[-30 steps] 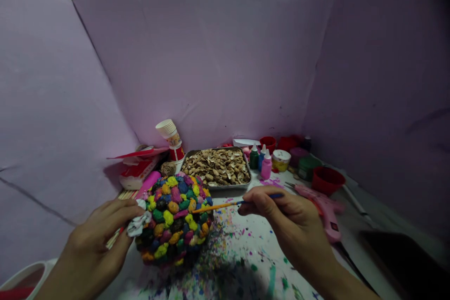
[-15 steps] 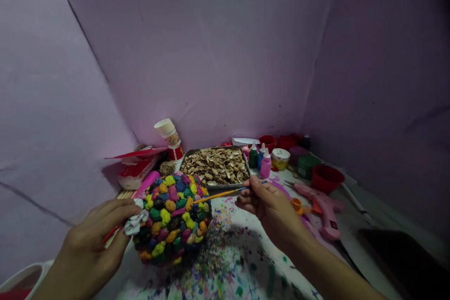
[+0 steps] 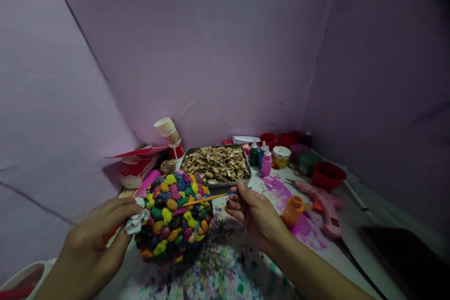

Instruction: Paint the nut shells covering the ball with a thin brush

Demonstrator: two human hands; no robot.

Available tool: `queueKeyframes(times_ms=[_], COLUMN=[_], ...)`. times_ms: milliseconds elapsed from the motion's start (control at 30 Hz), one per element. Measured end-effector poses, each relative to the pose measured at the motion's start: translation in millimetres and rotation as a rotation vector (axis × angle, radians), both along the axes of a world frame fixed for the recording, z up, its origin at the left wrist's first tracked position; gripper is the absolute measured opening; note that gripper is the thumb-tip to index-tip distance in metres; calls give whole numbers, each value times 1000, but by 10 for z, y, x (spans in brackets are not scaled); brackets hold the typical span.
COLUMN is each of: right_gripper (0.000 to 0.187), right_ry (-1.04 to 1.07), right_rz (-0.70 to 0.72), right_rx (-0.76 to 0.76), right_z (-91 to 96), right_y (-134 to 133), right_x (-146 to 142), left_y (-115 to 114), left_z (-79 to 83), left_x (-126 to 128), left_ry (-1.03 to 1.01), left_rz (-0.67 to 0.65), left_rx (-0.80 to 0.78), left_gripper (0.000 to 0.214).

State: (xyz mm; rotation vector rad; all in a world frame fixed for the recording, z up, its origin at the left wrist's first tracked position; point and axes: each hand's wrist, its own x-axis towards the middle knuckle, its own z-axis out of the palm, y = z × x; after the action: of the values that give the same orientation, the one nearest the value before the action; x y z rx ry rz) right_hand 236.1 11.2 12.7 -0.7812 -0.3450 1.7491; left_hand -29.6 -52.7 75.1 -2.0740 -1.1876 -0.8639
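Note:
A rounded lump covered in shells painted many colours (image 3: 176, 218) stands on a paint-spattered sheet (image 3: 228, 272). My right hand (image 3: 251, 213) pinches a thin orange-handled paintbrush (image 3: 207, 198), and the brush tip rests on the upper right side of the lump. My left hand (image 3: 94, 243) is closed on a crumpled white cloth (image 3: 138, 220) and presses against the lump's left side. Thin red sticks show under that hand.
A metal tray of unpainted shells (image 3: 218, 165) sits behind the lump. Small paint bottles (image 3: 260, 158), pots and red cups (image 3: 328, 176) stand at the back right. An orange paint bottle (image 3: 293, 211) and a pink glue gun (image 3: 325, 204) lie to the right. Purple boards wall the area.
My right hand has moved left and nearer the lump, bringing the brush tip onto it. This uncovered the orange bottle and a pink paint smear. My left hand stayed put.

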Motion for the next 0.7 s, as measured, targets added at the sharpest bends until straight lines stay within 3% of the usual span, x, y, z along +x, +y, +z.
queueKeyframes(times_ms=[167, 700], right_gripper=[60, 44], right_ry=[-11, -71], right_rz=[-14, -66], right_rx=[-29, -37], right_z=[-13, 52], right_y=[4, 6], right_x=[-41, -43], left_y=[-4, -5], left_z=[6, -30], left_x=[10, -15], left_ry=[-9, -135], left_rz=[1, 13], left_rx=[-2, -75], left_gripper=[22, 24])
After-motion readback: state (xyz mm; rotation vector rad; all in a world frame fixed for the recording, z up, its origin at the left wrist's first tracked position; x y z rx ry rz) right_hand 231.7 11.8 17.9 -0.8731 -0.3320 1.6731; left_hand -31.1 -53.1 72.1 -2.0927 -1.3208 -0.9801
